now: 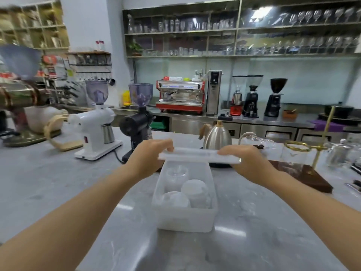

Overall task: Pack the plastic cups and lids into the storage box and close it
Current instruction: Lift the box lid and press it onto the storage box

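**Box lid held above open box, closure pending**

Both hands hold the box lid (198,155) level in the air. The left hand (150,156) grips the lid's left end, fingers curled over the top edge, thumb hidden beneath. The right hand (247,163) grips the right end the same way, fingers over the rim. Neither hand is spread; each is clamped on the lid.

The box (185,218) stands on the counter (78,192) below and just nearer the person than the hands, its far rim under the lid. It is open.

Count: one box, one lid for it. Inside, three pale round items are visible: a clear cup stack (176,176) at the far end, directly under the hands, and two white domed stacks (194,189) nearer the person. Whether these are cups or cup lids cannot be told, nor how many each stack holds.

Handling judgement: the lid looks thin, light and somewhat flexible, likely smooth; end grips suit it, as they keep it flat. The box appears light, so it may slide when pressed. The contents look thin-walled and crushable if anything stands above the rim.

Packing appears done; seating the lid remains.
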`<state>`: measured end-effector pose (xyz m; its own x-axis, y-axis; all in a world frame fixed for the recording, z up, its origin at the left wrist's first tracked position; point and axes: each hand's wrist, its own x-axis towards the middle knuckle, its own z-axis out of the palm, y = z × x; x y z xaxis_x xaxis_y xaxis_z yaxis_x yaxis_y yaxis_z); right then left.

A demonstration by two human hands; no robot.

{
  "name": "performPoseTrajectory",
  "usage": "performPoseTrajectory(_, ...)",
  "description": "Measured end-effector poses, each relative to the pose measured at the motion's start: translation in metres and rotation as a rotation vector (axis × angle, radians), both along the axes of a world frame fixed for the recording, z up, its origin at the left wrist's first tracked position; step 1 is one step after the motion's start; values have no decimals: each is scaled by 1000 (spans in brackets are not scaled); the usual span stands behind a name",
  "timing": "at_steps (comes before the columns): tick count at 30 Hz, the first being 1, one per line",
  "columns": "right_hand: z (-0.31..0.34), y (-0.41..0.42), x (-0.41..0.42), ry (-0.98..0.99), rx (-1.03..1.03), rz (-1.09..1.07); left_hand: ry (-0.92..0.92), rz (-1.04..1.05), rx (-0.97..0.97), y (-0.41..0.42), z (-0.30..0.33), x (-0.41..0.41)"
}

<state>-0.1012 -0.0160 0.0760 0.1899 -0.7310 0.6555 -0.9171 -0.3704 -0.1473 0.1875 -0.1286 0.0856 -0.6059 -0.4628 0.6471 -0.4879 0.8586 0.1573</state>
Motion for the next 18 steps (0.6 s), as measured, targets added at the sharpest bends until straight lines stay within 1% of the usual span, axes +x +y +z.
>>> performPoseTrajectory(2,-12,-8,8,-50,24,13,44,45,50,-10,-13,4)
performPoseTrajectory(5,-20,-14,16,-88,-9,5,118,26,164,-25,-26,8)
performPoseTrajectory(7,-22,-21,18,-183,11,-24,257,-18,297,-30,-27,8)
performPoseTrajectory(9,-19,-23,25,-317,99,-73,439,-23,520,-27,-20,7)
performPoseTrajectory(11,-12,-24,31,-522,167,-65,642,-23,804,-22,-14,2)
performPoseTrajectory(13,-4,-23,39,-874,228,36,827,-47,1031,-17,-8,-5)
performPoseTrajectory(15,0,-24,51,-1252,291,166,986,-96,1160,-11,-6,-13)
performPoseTrajectory(17,0,-28,61,-1490,311,239,1110,-164,1258,-6,-7,-21)
performPoseTrajectory(18,-2,-29,64,-1565,321,253,1149,-201,1303,-4,-7,-23)
